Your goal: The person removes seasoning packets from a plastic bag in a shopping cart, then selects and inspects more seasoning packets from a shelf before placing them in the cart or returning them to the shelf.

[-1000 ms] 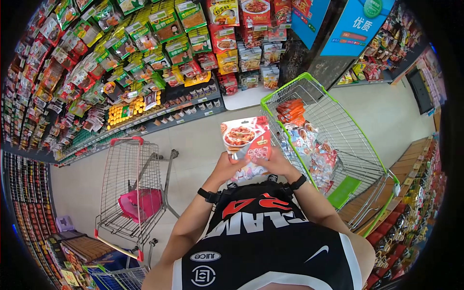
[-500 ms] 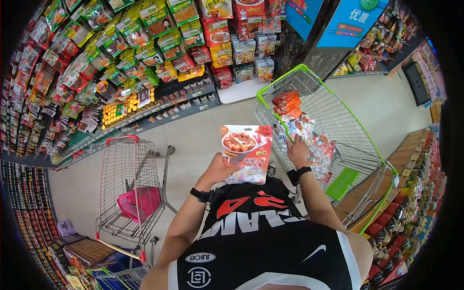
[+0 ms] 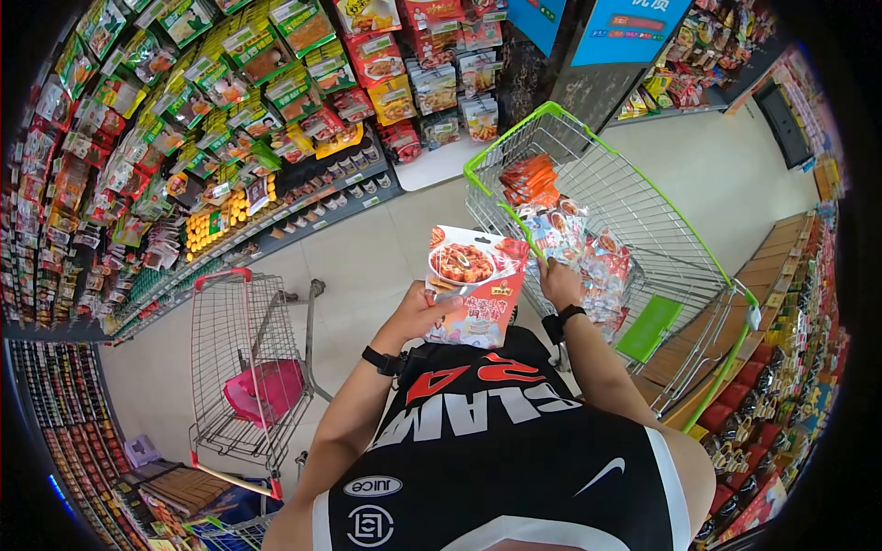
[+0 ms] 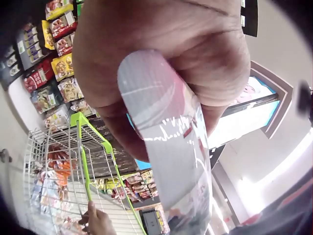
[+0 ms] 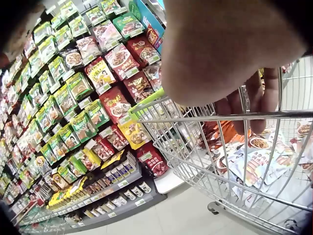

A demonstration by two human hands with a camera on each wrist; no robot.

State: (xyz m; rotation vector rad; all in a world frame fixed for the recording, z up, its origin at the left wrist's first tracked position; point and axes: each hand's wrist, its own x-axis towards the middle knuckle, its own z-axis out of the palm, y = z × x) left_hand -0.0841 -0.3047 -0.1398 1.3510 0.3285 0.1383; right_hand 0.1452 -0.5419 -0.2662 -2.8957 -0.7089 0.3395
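In the head view my left hand (image 3: 413, 314) grips a red and white food packet (image 3: 476, 286) by its side, thumb on the printed front with its bowl of food. The left wrist view shows the packet (image 4: 178, 161) edge-on between thumb and fingers. My right hand (image 3: 560, 285) holds the near side rail of a green-rimmed shopping cart (image 3: 634, 174). In the right wrist view its fingers (image 5: 266, 98) hang over the rail to the inside. Inside that cart lie orange packets (image 3: 530, 179) and several white and red packets (image 3: 602, 285).
Racks of hanging food packets (image 3: 248, 55) line the left and front. A second cart (image 3: 220, 340) holding a pink bag (image 3: 264, 392) stands on the left. A dark pillar with blue signs (image 3: 629, 32) rises beyond the green-rimmed cart. Wooden-edged shelving (image 3: 781, 257) runs along the right.
The right hand has let go of the packet and moved right onto the cart's rail. The left hand keeps holding the packet. The head view has shifted slightly, bringing the cart left.
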